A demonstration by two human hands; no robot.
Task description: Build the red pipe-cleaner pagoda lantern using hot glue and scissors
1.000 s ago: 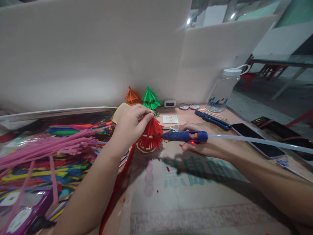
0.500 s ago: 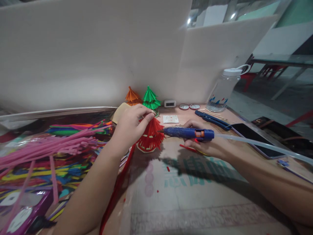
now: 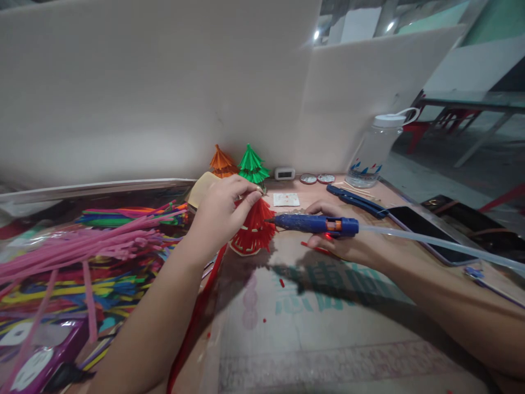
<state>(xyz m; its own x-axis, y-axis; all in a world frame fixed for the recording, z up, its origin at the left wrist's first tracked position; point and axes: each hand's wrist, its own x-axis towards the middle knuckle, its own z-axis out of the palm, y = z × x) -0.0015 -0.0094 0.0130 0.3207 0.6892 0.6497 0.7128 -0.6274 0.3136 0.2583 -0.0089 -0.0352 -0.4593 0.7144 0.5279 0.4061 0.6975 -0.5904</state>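
My left hand [image 3: 232, 205] pinches the top of a small red tree [image 3: 256, 238] made of pipe cleaners, which stands upright on the table. Its fingers hide the tip. In my right hand [image 3: 332, 238] lies a blue hot glue gun [image 3: 315, 223], a red light glowing beneath it. The nozzle points left and is at the red tree's right side; whether it touches cannot be made out. A long clear glue stick [image 3: 426, 241] trails from the gun's rear. Behind the red tree stand a green tree [image 3: 253, 167] and an orange tree [image 3: 221, 160] of like make.
Pink pipe cleaners [image 3: 94, 249] and several other colours pile up at left, beside a purple device [image 3: 49, 350]. At right are a water bottle [image 3: 373, 153], dark blue pliers-like cutters [image 3: 356, 201] and a phone [image 3: 426, 235]. A white panel [image 3: 164, 93] closes off the back.
Almost nothing differs. My left thumb and fingertips have shifted slightly right at the red tree's top; the glue gun holds its place.
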